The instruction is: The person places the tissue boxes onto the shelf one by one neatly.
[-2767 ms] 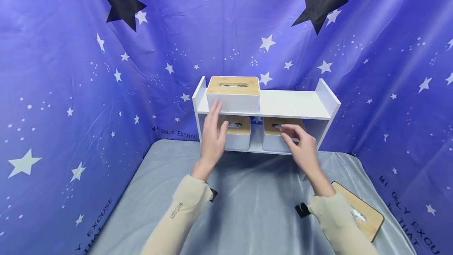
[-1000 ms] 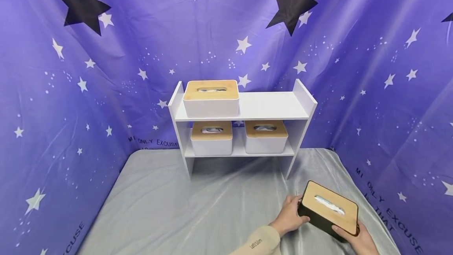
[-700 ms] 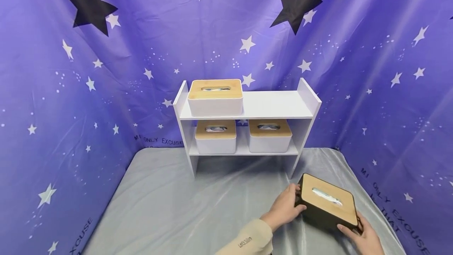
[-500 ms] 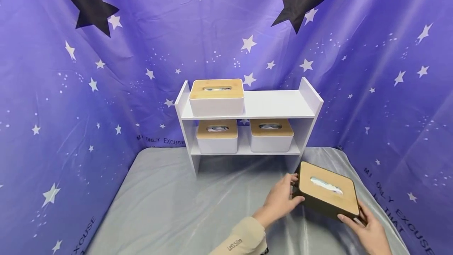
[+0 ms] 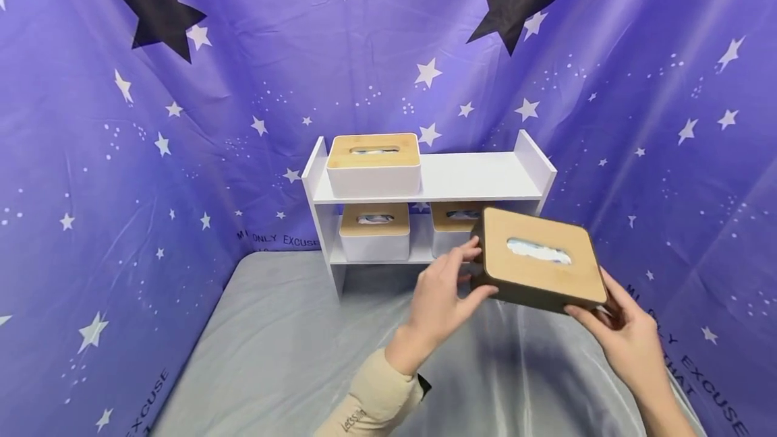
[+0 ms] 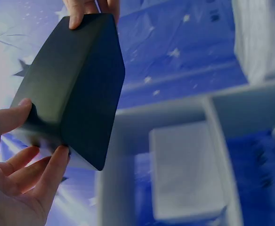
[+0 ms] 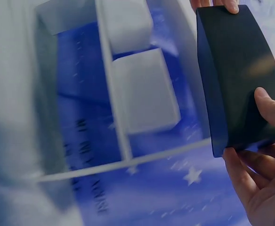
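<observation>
A black tissue box with a bamboo lid and tissue showing in its slot hangs in the air, tilted, before the right half of the shelf. My left hand grips its left end, thumb on the near side. At the opposite end my right hand holds it the same way. Both wrist views show the dark tissue box from below, fingers curled at its ends. On the shelf's upper board stands a white tissue box. Below it sits another white tissue box; a third white tissue box is partly hidden behind the black one.
The white two-tier shelf has raised side panels and stands at the back of a grey cloth-covered surface. Bare board shows right of the upper box. A purple star-patterned curtain surrounds it on three sides.
Both hands went from near the shelf to the black tissue box at the right. They have since lifted it up and leftwards, until it overlaps the shelf's lower right in view.
</observation>
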The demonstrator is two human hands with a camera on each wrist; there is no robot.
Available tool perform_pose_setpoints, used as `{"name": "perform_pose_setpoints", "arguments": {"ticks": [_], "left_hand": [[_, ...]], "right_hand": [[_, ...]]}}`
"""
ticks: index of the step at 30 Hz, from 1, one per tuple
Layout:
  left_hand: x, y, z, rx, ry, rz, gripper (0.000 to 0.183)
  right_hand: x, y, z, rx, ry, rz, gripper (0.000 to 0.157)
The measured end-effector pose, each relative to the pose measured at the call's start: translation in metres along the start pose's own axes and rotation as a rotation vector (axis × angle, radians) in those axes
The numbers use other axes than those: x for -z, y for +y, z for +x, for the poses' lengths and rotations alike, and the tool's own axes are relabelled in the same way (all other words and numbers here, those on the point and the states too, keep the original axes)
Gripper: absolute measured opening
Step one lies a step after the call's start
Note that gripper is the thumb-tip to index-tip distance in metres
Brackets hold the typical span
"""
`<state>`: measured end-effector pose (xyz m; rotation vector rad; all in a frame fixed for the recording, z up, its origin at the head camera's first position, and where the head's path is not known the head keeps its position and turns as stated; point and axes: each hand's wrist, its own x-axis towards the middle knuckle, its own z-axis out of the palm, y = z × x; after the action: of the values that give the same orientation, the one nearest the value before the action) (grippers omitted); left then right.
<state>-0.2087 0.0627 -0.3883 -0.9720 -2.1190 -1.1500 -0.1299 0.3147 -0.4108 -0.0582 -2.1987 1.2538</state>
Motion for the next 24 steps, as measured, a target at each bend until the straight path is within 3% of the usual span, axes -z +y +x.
{"name": "perform_pose_setpoints", "arguments": {"ticks": [5, 10, 14, 19, 24], "left_hand": [[0.020, -0.002, 0.023, -0.022, 0.076, 0.016, 0.056], [0.028, -0.013, 0.045, 0.004, 0.143, -0.027, 0.053], [0.025, -0.026, 0.057, 0.048, 0.187, 0.012, 0.053], [0.016, -0.040, 0.061, 0.105, 0.216, 0.069, 0.051], [0.006, -0.045, 0.062, 0.103, 0.241, 0.020, 0.054]], "right_hand": [[-0.009, -0.028, 0.032, 0.088, 0.050, 0.039, 0.076], [-0.024, -0.047, 0.062, 0.109, 0.103, 0.050, 0.069], [-0.040, -0.052, 0.081, 0.126, 0.145, 0.066, 0.061], [-0.061, -0.049, 0.097, 0.137, 0.179, 0.120, 0.056], [-0.074, -0.053, 0.105, 0.103, 0.258, 0.147, 0.054]]}}
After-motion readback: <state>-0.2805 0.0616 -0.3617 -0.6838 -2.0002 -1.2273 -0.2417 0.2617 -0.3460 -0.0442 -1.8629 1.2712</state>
